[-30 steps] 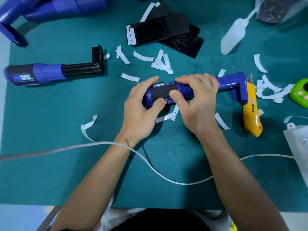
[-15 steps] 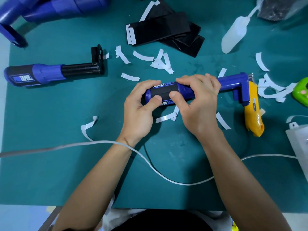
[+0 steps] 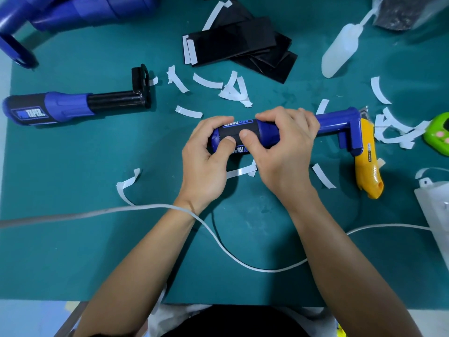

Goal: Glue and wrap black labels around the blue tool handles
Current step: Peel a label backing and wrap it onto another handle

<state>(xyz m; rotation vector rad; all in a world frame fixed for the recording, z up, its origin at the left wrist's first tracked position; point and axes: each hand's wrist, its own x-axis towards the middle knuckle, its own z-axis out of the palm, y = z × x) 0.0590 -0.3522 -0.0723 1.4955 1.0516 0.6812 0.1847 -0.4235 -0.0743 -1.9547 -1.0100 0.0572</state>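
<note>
As R hand (image 3: 284,154) grips handle (image 3: 266,133) | L hand (image 3: 204,166) thumb slid onto label (image 3: 230,130)

One blue tool (image 3: 337,120) is sideways in the middle, a black label (image 3: 240,129) round its handle. A second blue tool (image 3: 65,107), labelled too, lies far left. A pile of spare labels (image 3: 233,42) sits up top.

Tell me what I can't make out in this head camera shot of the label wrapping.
- Head view: where the black label ends on the blue tool handle, covered by the left hand and right hand.
- Head view: the dark bag, cut off by the top edge.
- Head view: the green gadget, cut off by the right edge.
</note>
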